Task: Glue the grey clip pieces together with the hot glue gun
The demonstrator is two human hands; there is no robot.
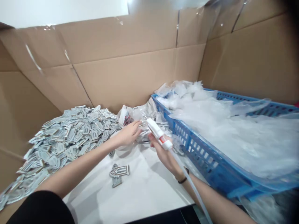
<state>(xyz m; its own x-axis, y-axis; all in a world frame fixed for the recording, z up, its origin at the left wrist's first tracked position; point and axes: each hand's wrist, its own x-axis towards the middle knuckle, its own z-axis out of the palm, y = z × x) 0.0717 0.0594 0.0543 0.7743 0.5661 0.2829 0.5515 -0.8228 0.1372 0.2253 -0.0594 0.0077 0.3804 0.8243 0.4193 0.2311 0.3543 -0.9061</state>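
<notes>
My right hand (161, 149) is wrapped round a white tool (157, 132) with a red mark and a clear hose running down along the forearm. My left hand (129, 132) reaches forward beside the tool's tip, its fingers apart over small plastic-wrapped items; nothing clearly shows in it. Two small arch-shaped grey pieces (119, 171) lie crossed on the white work surface (130, 199), nearer to me than both hands. Plastic bags (140, 112) with something reddish inside lie just beyond my left hand.
A large heap of similar arch-shaped pieces (77, 133) covers the left side. On the right stands a blue basket (201, 155) full of translucent white bags (229, 133). Cardboard walls (130, 65) enclose the back and sides.
</notes>
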